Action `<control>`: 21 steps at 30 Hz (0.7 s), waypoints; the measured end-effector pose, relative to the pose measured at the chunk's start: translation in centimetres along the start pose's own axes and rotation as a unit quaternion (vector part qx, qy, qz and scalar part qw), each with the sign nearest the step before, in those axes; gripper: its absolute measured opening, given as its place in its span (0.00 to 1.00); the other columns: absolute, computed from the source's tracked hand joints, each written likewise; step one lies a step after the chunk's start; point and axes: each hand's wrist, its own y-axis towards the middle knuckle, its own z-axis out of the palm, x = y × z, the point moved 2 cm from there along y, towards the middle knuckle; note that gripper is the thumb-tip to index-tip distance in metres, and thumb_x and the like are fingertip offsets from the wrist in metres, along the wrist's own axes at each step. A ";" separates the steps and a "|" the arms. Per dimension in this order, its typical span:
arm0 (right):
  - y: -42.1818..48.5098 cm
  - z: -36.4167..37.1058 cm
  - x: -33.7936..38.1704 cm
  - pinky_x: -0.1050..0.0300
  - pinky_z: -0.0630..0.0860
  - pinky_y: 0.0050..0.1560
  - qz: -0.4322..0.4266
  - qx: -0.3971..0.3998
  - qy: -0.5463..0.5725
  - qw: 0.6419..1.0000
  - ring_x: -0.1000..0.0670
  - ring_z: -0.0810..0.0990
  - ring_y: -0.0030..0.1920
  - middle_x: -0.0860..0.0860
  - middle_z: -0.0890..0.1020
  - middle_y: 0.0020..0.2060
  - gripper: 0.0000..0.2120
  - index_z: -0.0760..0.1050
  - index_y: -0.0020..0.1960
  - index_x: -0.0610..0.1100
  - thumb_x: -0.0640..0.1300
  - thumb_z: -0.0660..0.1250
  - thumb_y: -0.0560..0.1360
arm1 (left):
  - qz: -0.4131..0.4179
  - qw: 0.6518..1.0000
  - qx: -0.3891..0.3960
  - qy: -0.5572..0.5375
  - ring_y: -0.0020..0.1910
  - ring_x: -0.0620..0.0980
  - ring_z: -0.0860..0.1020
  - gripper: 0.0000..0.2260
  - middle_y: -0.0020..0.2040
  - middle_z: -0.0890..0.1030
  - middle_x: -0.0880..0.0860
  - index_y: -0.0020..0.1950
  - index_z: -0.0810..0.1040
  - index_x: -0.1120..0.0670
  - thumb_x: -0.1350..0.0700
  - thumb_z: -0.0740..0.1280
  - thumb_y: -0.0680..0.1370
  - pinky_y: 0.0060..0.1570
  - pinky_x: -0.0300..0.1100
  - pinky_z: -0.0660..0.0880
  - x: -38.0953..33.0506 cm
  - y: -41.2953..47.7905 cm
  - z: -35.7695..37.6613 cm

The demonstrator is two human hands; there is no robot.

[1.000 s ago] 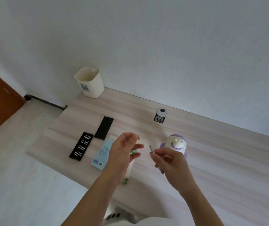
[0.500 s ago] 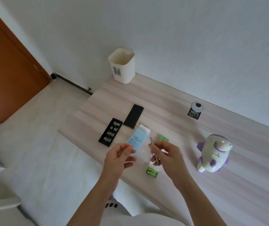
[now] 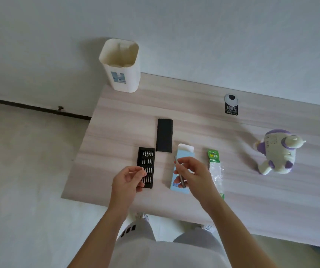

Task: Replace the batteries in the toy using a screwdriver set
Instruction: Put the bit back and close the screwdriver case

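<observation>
the right hand's fingers were pinched round a thin grey metal screwdriver. it hung over the light blue cardboard box, its long axis running away from the person and its tip leaning slightly left. the left hand hovered left of the box with curled fingers, thumb and forefinger close together; whether they held anything could not be told. under those fingertips lay the flat black bit tray, just left of the box, with rows of silver bits in its slots. the black rectangular sleeve lay beyond the tray. the box's white end flap stood open on the far side. just right of the box lay the green and clear battery pack, lengthwise like the box. well right of the box, across bare wood, the white and purple toy lay tilted, head farther right. the pale wooden table's left edge ran near the tray.
</observation>
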 end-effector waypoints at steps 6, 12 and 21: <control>0.8 2.3 -0.4 0.60 0.78 0.32 0.025 -0.017 0.005 1.000 0.52 0.80 0.29 0.45 0.81 0.39 0.02 0.77 0.52 0.41 0.39 0.66 0.80 | -0.029 0.996 0.046 0.065 0.32 0.44 0.78 0.02 0.47 0.83 0.57 0.51 0.79 0.58 0.60 0.67 0.80 0.36 0.41 0.79 0.4 3.6 -0.9; 3.4 4.0 -1.9 0.63 0.75 0.30 0.052 -0.026 0.005 0.998 0.55 0.79 0.27 0.45 0.81 0.40 0.03 0.75 0.49 0.42 0.39 0.64 0.81 | -0.035 0.985 0.039 0.167 0.31 0.44 0.78 0.03 0.47 0.81 0.55 0.47 0.78 0.54 0.58 0.67 0.81 0.30 0.37 0.76 1.8 6.9 -0.7; 8.6 6.5 -5.4 0.55 0.82 0.38 0.088 -0.019 -0.073 0.993 0.53 0.83 0.33 0.51 0.83 0.40 0.03 0.75 0.51 0.47 0.46 0.64 0.81 | 0.046 0.952 -0.003 0.302 0.39 0.41 0.80 0.02 0.40 0.80 0.41 0.46 0.80 0.50 0.54 0.70 0.79 0.40 0.35 0.75 3.0 9.9 0.8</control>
